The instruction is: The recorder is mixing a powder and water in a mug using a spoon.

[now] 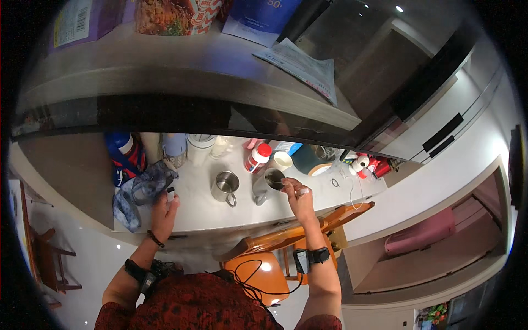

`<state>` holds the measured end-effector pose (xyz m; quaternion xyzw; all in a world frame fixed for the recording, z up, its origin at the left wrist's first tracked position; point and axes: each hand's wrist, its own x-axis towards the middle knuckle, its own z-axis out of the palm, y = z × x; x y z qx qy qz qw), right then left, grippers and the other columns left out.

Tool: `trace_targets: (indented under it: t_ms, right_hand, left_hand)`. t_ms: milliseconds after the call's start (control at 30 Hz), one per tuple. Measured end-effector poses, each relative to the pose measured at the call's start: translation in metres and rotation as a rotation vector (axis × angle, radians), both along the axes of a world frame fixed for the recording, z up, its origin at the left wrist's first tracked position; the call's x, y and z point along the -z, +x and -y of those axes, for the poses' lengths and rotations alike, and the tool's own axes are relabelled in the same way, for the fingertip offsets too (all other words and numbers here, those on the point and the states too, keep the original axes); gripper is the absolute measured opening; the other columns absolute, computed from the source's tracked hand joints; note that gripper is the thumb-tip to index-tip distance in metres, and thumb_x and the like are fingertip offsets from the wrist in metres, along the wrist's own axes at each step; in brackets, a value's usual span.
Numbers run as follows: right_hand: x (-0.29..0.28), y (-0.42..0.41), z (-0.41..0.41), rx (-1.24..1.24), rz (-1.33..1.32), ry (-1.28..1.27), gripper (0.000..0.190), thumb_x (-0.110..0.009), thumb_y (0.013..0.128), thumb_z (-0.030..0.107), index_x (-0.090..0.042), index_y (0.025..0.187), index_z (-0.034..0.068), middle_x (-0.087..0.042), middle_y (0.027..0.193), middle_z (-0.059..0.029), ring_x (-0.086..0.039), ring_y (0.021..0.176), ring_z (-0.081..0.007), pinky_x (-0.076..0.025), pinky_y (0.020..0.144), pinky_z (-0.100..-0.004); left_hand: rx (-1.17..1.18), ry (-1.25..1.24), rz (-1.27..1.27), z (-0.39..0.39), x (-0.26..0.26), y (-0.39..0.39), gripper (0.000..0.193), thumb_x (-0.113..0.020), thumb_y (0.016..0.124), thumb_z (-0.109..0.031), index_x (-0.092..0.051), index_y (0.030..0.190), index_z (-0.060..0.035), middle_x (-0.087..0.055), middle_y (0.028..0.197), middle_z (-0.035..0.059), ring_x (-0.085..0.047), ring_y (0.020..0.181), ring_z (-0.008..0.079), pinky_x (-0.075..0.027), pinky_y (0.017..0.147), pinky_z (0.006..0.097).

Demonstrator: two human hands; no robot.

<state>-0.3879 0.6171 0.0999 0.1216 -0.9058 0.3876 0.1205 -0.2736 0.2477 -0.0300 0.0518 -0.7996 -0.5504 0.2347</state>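
Observation:
On the white counter (198, 214), my left hand (164, 212) is against the edge of a blue-and-white patterned cloth item (150, 185); whether it grips it I cannot tell. White tape wraps a finger of that hand. To the right, my right hand (301, 202) has its thumb and fingertips together at the rim of a light-coloured mug (262, 186) with a dark inside. A thin line shows inside the mug by the fingertips, too small to identify. Between the hands stands a stainless-steel mug (225, 187), its handle towards me.
A red-capped bottle (258, 158) and a pale cup (282, 161) stand behind the mugs. Lidded tumblers (200, 148) and a blue-and-red bottle carrier (126, 154) line the back left. A glass-fronted shelf (185, 62) overhangs the counter. Below are wooden chairs with orange seats (258, 274).

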Motion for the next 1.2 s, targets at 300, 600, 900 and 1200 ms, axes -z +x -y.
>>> trace_targets:
  t_ms: [300, 600, 900, 1200]
  right_hand:
    - [-0.005, 0.011, 0.016, 0.33, -0.132, 0.145, 0.027, -0.053, 0.099, 0.024, -0.07, 0.104, 0.003, -0.072, 0.074, -0.0115, -0.072, 0.072, -0.024, -0.054, 0.067, -0.0343]
    - [-0.006, 0.011, 0.005, -0.041, 0.01, 0.028, 0.025, -0.054, 0.101, 0.016, -0.066, 0.109, -0.006, -0.071, 0.097, -0.0121, -0.068, 0.084, -0.0165, -0.053, 0.076, -0.0283]
    - [-0.019, -0.008, -0.016, -0.021, 0.005, -0.34, 0.028, -0.05, 0.102, 0.018, -0.064, 0.102, -0.006, -0.067, 0.086, -0.0085, -0.063, 0.073, -0.013, -0.05, 0.069, -0.0257]
    - [0.003, -0.036, -0.026, -0.103, 0.188, -0.206, 0.025, -0.049, 0.101, 0.016, -0.063, 0.096, -0.004, -0.067, 0.08, -0.0091, -0.062, 0.065, -0.0133, -0.05, 0.063, -0.0276]
  left_hand:
    - [0.211, 0.292, 0.011, -0.032, -0.014, -0.034, 0.023, -0.059, 0.097, -0.02, -0.056, 0.104, 0.0006, -0.064, 0.087, 0.0135, -0.063, 0.081, 0.0208, -0.049, 0.074, 0.0337]
    - [0.279, 0.36, 0.049, -0.06, -0.006, -0.039, 0.025, -0.057, 0.098, -0.025, -0.055, 0.101, -0.0007, -0.064, 0.085, 0.0061, -0.06, 0.078, 0.0155, -0.048, 0.073, 0.0314]
    - [0.264, 0.345, 0.026, -0.061, 0.007, -0.041, 0.021, -0.054, 0.099, -0.022, -0.056, 0.103, -0.0015, -0.063, 0.086, 0.0063, -0.06, 0.079, 0.0131, -0.048, 0.075, 0.0296]
    - [0.227, 0.175, -0.033, -0.062, 0.007, -0.038, 0.019, -0.053, 0.097, -0.019, -0.054, 0.104, -0.0013, -0.062, 0.082, 0.0092, -0.061, 0.075, 0.0191, -0.048, 0.073, 0.0318]
